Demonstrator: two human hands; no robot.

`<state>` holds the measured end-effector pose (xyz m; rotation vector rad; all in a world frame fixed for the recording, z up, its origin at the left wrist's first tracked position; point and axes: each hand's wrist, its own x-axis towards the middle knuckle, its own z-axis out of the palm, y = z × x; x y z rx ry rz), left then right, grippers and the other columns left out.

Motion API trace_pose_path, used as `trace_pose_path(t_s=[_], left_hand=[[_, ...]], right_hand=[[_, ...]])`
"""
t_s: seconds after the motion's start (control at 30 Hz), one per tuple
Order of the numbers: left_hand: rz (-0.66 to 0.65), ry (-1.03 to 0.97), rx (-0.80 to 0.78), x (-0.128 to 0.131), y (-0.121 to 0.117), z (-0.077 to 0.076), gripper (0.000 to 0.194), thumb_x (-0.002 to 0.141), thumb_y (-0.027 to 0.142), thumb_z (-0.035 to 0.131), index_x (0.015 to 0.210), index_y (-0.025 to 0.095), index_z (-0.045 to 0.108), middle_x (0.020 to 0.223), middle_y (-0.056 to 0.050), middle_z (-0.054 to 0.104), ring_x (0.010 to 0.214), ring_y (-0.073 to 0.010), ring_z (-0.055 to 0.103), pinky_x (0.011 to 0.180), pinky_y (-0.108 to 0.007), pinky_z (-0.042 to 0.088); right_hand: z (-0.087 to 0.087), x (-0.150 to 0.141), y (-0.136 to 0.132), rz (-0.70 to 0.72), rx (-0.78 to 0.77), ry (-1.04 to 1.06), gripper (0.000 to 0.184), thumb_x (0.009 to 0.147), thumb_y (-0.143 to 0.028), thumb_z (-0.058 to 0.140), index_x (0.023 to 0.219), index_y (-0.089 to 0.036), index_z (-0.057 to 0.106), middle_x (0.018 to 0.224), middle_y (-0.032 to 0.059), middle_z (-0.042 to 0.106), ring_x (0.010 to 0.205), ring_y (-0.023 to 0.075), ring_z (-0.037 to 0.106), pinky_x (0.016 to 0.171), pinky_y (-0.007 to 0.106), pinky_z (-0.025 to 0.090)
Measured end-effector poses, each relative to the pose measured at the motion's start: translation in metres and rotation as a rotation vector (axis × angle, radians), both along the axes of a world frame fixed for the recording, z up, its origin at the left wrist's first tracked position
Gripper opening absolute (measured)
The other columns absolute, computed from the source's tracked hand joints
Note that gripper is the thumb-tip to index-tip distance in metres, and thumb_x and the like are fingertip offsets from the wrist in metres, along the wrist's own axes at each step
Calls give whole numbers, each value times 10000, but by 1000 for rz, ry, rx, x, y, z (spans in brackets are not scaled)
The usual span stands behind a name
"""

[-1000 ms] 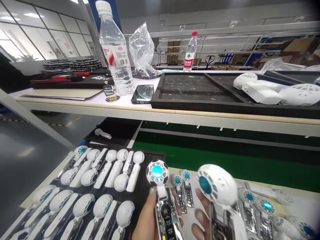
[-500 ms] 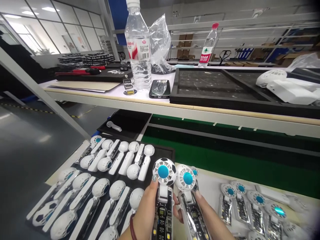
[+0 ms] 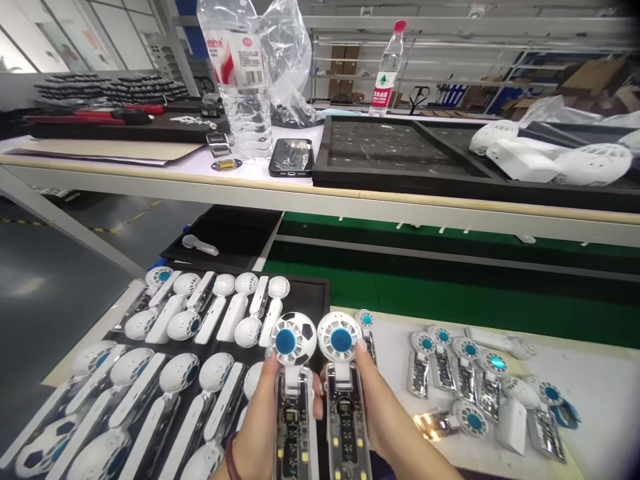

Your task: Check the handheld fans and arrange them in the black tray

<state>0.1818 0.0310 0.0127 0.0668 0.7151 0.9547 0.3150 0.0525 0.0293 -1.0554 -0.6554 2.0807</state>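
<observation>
My left hand is closed round a handheld fan with a black-and-white football-patterned head, a blue centre disc and a clear handle showing its circuit board. Beside it, my right hand grips a second handheld fan, whose head is plain white with a blue disc. Both fans stand upright side by side, heads up and slightly apart. Left of my hands, a black foam tray carries rows of similar white fans. More clear-handled fans lie on the white table at the right, one with its lights glowing.
A raised shelf crosses in front, bearing a large water bottle, a phone, a red-capped bottle, a black divided tray and white fans. Below it lies a green surface. A black board sits behind the fan tray.
The view has shifted right and down. The right-hand fan has turned more upright and its face is more frontal, with a small gap now between the two heads. Both hands keep their fans.
</observation>
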Motion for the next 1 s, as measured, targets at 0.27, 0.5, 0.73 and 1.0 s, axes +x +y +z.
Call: trace_pose_path(t_s=[0.27,0.5,0.73,1.0], left_hand=[[57,-104,-25,-14,7,7,329,828,391,433,790,126,625,684,-45,633,593,-135,581,607,-265,479],[-11,123,221,-17,28,30,244,813,247,473,968,117,609,907,-99,650,821,-226,597,748,-421,514],[-36,172,314,-13,41,42,253,818,274,467,995,146,594,1019,-86,624,890,-230,577,786,-439,505],[-196,851,481,-18,78,-16,602,832,425,389,1357,271,138,1347,-90,396,1151,-260,456,919,-405,411]], right_hand=[[19,7,-2,-139,-97,95,553,792,-619,398,1152,-209,495,823,57,640,766,202,600,698,318,471],[37,12,17,-199,-158,95,579,809,-638,322,1091,-186,548,731,58,637,689,202,606,667,335,484],[47,13,31,-202,-66,131,586,816,-643,287,1151,-221,516,745,42,639,675,198,610,644,323,482],[18,17,47,-289,-30,10,507,816,-619,335,1005,-216,579,706,27,635,614,181,585,573,293,476]])
